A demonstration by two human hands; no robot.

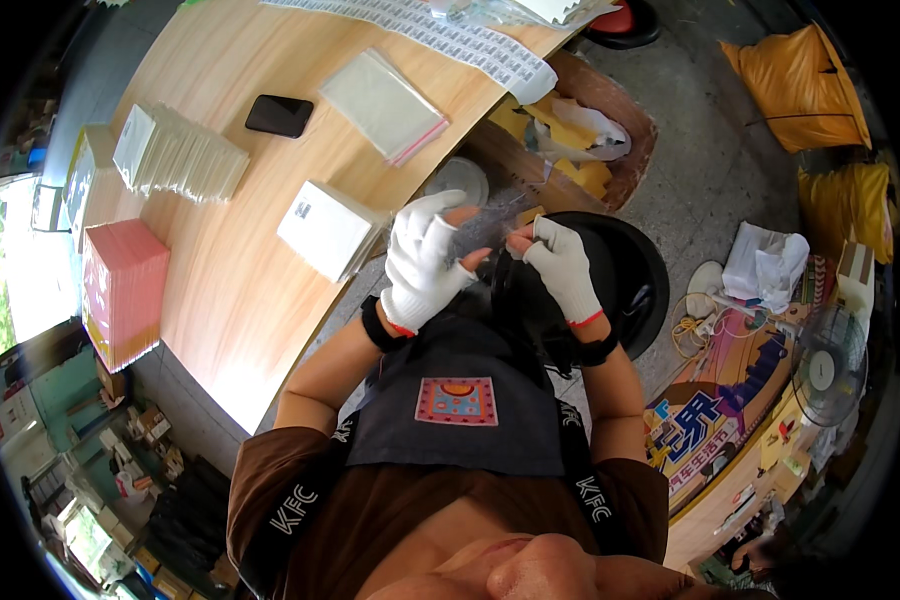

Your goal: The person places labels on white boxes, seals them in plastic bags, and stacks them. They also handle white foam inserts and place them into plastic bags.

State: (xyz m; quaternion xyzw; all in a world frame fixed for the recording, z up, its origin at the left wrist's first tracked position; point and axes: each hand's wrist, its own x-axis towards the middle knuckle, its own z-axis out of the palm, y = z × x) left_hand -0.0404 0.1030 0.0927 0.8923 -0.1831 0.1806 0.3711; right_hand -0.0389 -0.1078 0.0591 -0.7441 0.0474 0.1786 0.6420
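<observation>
Clear bag (490,222) between both hands (425,262)

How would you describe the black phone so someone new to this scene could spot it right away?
Start at the long wooden table on the person's left. The phone lies flat on it toward the far end, between the fanned row of white packets and the clear plastic bags with a pink edge. It is the only dark, glossy slab there; its neighbours are white or clear.
</observation>
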